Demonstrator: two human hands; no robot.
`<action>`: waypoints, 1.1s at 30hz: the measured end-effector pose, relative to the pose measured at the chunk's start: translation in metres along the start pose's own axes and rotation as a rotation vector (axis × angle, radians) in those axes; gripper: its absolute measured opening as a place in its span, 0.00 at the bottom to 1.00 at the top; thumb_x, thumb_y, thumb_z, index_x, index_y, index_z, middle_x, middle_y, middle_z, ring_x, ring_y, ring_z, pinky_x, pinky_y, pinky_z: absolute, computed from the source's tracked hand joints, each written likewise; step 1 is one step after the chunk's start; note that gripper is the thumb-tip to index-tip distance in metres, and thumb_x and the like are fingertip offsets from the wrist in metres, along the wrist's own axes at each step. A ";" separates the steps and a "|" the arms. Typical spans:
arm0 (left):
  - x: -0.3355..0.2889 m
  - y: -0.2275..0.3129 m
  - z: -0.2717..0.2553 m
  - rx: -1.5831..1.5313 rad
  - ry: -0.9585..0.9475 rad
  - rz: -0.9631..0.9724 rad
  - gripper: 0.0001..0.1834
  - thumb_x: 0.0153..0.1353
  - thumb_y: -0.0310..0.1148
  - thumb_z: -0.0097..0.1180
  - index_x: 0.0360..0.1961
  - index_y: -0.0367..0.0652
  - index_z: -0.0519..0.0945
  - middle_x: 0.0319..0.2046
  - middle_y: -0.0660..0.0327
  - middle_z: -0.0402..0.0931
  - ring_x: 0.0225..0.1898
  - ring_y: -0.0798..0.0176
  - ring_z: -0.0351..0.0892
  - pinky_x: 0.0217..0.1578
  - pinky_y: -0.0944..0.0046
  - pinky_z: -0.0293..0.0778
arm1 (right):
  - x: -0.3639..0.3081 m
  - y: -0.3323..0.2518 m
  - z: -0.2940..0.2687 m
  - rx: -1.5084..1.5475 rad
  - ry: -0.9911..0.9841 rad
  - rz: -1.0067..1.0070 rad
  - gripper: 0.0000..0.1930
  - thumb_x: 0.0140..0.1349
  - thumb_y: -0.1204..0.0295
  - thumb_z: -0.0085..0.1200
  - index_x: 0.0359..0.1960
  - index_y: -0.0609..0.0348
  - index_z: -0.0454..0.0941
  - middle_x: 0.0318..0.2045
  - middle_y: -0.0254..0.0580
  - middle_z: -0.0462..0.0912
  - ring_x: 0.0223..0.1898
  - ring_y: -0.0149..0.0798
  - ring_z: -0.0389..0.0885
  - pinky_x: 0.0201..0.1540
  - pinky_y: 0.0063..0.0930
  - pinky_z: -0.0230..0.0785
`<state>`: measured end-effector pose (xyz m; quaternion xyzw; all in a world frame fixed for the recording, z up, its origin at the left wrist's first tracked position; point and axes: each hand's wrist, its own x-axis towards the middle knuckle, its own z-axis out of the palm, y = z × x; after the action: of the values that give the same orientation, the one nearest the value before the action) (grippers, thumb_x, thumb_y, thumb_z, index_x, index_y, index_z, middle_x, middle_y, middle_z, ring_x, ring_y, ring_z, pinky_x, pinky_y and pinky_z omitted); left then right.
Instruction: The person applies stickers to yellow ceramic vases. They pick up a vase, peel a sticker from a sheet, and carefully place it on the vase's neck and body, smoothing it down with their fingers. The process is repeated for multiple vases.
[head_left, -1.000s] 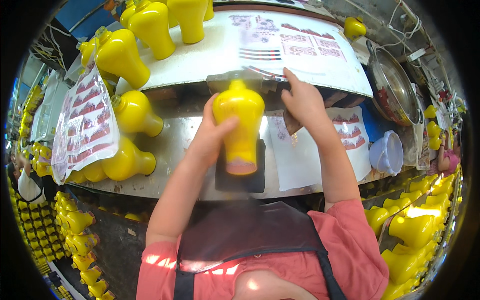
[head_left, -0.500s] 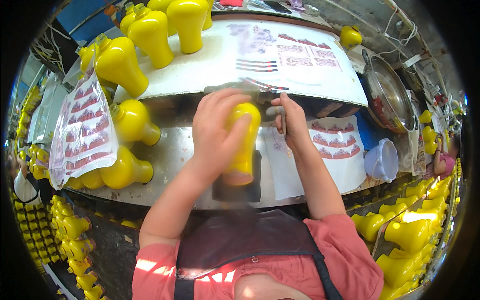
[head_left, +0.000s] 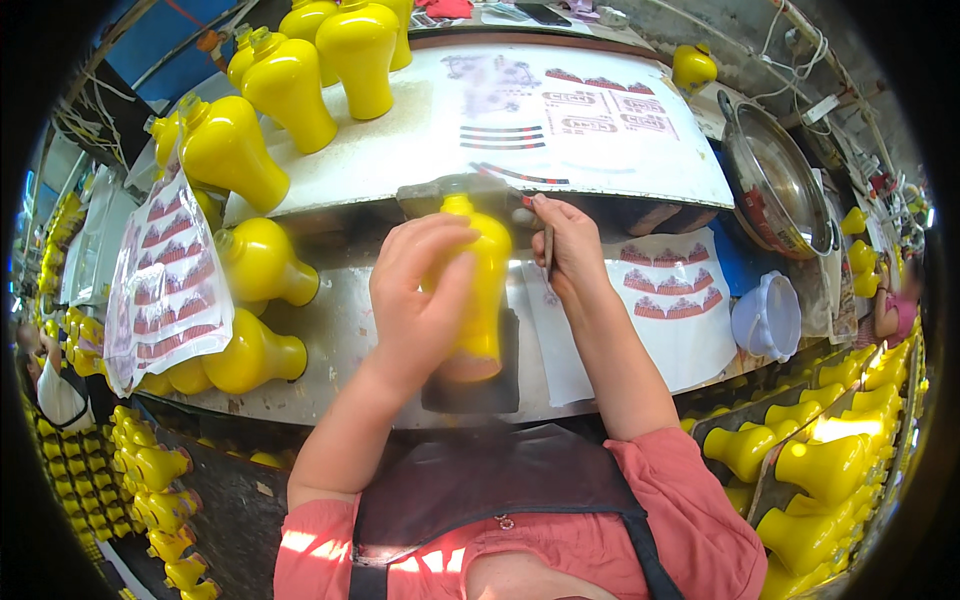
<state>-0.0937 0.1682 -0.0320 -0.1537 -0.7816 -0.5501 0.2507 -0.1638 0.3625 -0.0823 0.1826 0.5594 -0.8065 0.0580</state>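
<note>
A glossy yellow vase stands in front of me, neck away from me and its narrow foot over a dark pad. Curved round its left side is my left hand, thumb across the front and fingers by the shoulder, blurred by movement. To the right of the vase my right hand is closed on a slim grey tool with a rounded end. A small red bit shows at its fingertips; what it belongs to I cannot make out. A blurred grey shape lies behind the vase.
A white board ahead bears dark curved strips and several upright yellow vases. More vases lie at left beside a printed decal sheet. At right are another decal sheet, a light-blue bucket and a metal basin.
My left hand has slid down and left along the vase, uncovering its neck and shoulder. The right hand, with the tool, has drawn slightly left. The vase has stayed on the pad.
</note>
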 end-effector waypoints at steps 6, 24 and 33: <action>0.007 0.007 -0.007 -0.031 -0.082 0.022 0.11 0.65 0.25 0.54 0.46 0.37 0.84 0.51 0.53 0.82 0.55 0.53 0.79 0.59 0.58 0.71 | -0.025 -0.046 -0.009 -0.254 -0.022 -0.364 0.11 0.69 0.67 0.62 0.38 0.65 0.87 0.25 0.28 0.83 0.23 0.18 0.74 0.25 0.16 0.65; 0.036 0.019 -0.048 -0.624 -0.583 -0.650 0.10 0.69 0.36 0.63 0.43 0.40 0.83 0.39 0.68 0.82 0.41 0.75 0.76 0.47 0.69 0.72 | -0.062 -0.097 0.015 -0.331 -0.596 -0.096 0.13 0.72 0.63 0.60 0.39 0.62 0.85 0.25 0.29 0.81 0.18 0.19 0.71 0.22 0.14 0.62; 0.035 -0.029 -0.049 -0.356 -0.287 -0.703 0.11 0.62 0.33 0.68 0.37 0.34 0.85 0.32 0.66 0.83 0.36 0.74 0.76 0.42 0.69 0.73 | -0.051 -0.060 0.015 -0.309 -0.377 -0.123 0.09 0.68 0.68 0.65 0.40 0.63 0.85 0.29 0.30 0.83 0.26 0.19 0.75 0.29 0.15 0.66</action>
<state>-0.1271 0.1112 -0.0223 0.0065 -0.7062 -0.7017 -0.0943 -0.1380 0.3648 -0.0061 -0.0163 0.6653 -0.7333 0.1392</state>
